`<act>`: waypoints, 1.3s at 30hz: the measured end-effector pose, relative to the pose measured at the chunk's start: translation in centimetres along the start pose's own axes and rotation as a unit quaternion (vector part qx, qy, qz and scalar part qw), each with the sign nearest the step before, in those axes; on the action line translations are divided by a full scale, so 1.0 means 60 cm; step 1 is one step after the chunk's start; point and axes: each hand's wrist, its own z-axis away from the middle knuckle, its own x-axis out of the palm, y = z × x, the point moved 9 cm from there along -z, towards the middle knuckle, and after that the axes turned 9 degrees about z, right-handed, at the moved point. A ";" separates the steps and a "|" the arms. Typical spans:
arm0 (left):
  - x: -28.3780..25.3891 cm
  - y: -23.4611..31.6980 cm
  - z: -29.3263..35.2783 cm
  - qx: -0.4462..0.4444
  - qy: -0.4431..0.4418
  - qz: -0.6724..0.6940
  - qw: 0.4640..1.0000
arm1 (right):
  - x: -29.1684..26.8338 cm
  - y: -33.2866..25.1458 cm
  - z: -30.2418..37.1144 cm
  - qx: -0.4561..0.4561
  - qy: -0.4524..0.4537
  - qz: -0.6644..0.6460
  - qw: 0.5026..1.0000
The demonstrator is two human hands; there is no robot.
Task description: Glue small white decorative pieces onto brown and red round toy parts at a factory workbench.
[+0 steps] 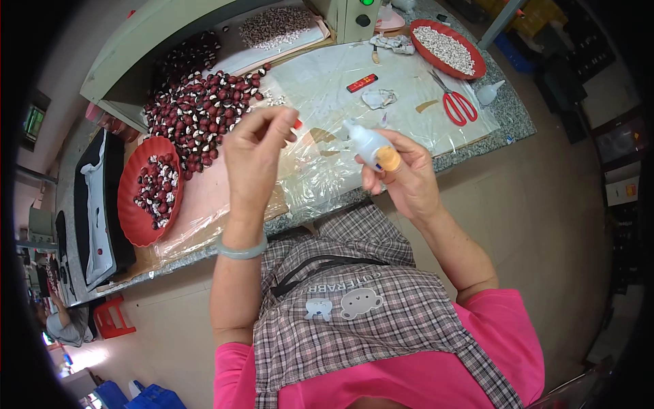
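Note:
My right hand [411, 178] grips a small pale squeeze bottle [368, 144] with a narrow nozzle tilted up and to the left. An orange cover [388, 159] sits on the thumb. To its left, my left hand [257, 146] is raised above the plastic-covered table with thumb and fingers pinched together. A bit of red [298, 124] shows at its fingertips, too small to name. Beyond the left hand lies a heap of dark red and white round pieces [204, 116]. The bottle and left fingertips are apart.
A red bowl [153, 235] of red and white pieces stands left, beside a black tray [121, 238]. At the far right are a red bowl [479, 69] of white bits, red-handled scissors [458, 107] and another squeeze bottle [488, 93]. A crumpled cloth [379, 99] lies mid-table.

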 end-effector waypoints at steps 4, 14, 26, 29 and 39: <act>0.035 -0.089 0.039 -0.021 -0.107 -0.199 0.974 | -0.044 -0.007 -0.004 -0.004 0.023 -0.061 0.998; 0.100 -0.088 0.021 0.127 -0.124 -0.407 0.896 | -0.153 0.047 0.003 0.047 0.099 -0.087 0.990; 0.154 -0.136 0.003 0.083 -0.174 -0.306 0.932 | -0.190 0.076 -0.022 0.096 0.110 -0.051 0.988; 0.152 -0.130 0.033 0.010 -0.181 -0.198 0.963 | -0.177 0.059 -0.026 0.098 0.110 -0.028 0.989; 0.126 -0.107 0.090 -0.043 -0.195 -0.145 0.969 | -0.107 0.003 -0.019 0.069 0.071 0.103 0.990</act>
